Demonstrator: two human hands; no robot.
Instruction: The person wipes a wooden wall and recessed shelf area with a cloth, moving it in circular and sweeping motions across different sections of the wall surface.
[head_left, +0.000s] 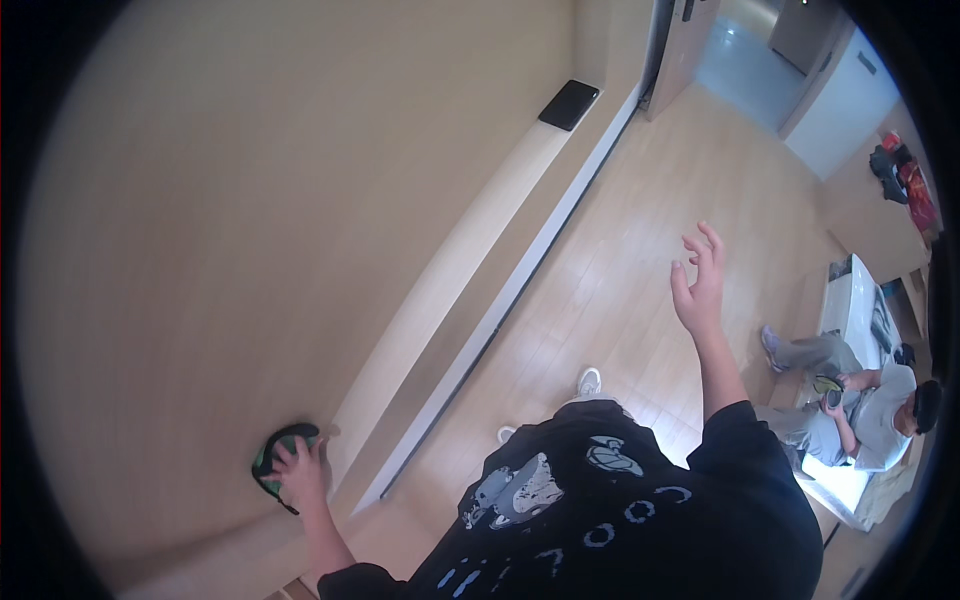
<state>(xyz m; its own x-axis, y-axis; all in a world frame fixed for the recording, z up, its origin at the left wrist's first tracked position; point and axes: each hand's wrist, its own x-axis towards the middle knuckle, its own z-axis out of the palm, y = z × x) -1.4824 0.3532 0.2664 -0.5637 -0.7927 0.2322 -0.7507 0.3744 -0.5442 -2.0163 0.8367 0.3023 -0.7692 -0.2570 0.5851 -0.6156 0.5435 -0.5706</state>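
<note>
My left hand (301, 474) is at the lower left, its fingers spread over a green pad with a black edge (264, 459). It holds the pad flat against a pale wood-coloured panel (225, 225); the palm hides part of the pad. My right hand (699, 289) is raised over the floor with its fingers apart and bent, holding nothing. A dark, flat device like a phone or tablet (570, 105) lies on the far end of the narrow ledge (450, 277) along the panel.
A sliding-door track (517, 300) edges the wooden floor (622, 225). A doorway (757, 67) stands open at the top right. At right a seated person (885, 427) holds a grey and green item (831, 391) near a white bench or bed (855, 300). Bags (904, 180) lie on a cabinet.
</note>
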